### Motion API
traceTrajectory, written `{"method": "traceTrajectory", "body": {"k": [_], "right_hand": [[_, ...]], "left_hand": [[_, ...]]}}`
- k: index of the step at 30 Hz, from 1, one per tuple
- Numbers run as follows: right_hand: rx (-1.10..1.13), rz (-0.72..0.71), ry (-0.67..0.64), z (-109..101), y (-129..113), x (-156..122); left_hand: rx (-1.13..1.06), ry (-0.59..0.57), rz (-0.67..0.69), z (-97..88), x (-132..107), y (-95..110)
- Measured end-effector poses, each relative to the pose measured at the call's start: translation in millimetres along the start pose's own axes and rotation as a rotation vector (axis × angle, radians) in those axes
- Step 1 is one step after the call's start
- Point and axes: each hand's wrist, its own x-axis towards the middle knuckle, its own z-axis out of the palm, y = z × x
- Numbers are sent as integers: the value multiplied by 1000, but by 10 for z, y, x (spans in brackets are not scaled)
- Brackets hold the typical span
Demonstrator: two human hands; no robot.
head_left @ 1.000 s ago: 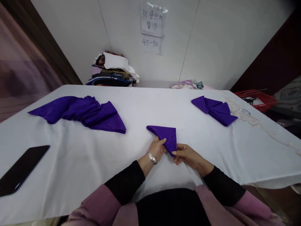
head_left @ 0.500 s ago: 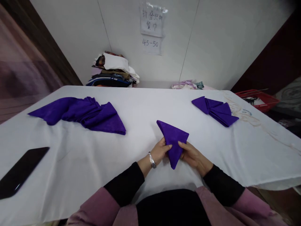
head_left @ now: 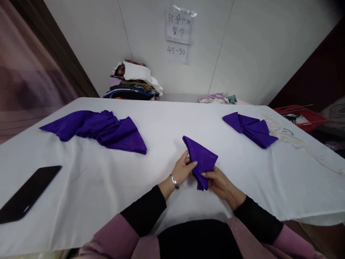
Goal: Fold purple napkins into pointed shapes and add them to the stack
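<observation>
Between the left hand (head_left: 183, 171) and the right hand (head_left: 222, 183), over the near middle of the table (head_left: 164, 126), is a napkin (head_left: 203, 154), purple and folded roughly to a triangle. Both hands grasp it: the left pinches its left edge, the right its near right edge, each with the thumb on top. The other fingers are partly hidden behind the cloth, and whether the napkin touches the table I cannot tell. Its near end drops in a small, uneven fold (the layers inside are hard to make out).

At the far left lies a purple bundle (head_left: 91, 126), gathered into soft ridges and pointed at its left end. At the far right lies a purple fan (head_left: 249, 127), pleated and flatter. At the near left, a glossy black slab (head_left: 28, 194) is cut off by the view.

The table's white cover (head_left: 94, 205) has a faint sheen and creases; towards the right it carries a pale curling pattern (head_left: 292, 142). Past the far right corner, a red basket (head_left: 315, 123) holds dark things (head_left: 293, 118) too indistinct to name. Beyond the far edge, left of the middle, stands a pile of clothes (head_left: 136, 84).
</observation>
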Motion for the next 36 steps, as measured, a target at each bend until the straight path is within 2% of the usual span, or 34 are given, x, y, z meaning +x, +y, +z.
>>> {"method": "traceTrajectory", "body": {"k": [4, 7, 10, 17, 27, 32, 34, 36], "right_hand": [[-10, 72, -108, -11, -83, -60], [-15, 133, -137, 1, -125, -96], [-34, 177, -159, -1, -140, -111], [-20, 181, -182, -71, -143, -99], [-38, 210, -201, -62, -147, -92], [-82, 204, -210, -61, -150, -88], [-94, 197, -210, -55, -156, -87], [-106, 199, -203, -41, -163, -83]], "left_hand": [[-28, 148, 5, -214, 120, 149], [-153, 223, 27, -356, 188, 214], [-236, 232, 54, -431, 209, 263], [-255, 167, 51, -488, 190, 369], [-85, 303, 128, -549, 240, 306], [-75, 278, 145, -578, 264, 257], [10, 255, 169, -621, 283, 215], [185, 236, 194, -691, 309, 152]]}}
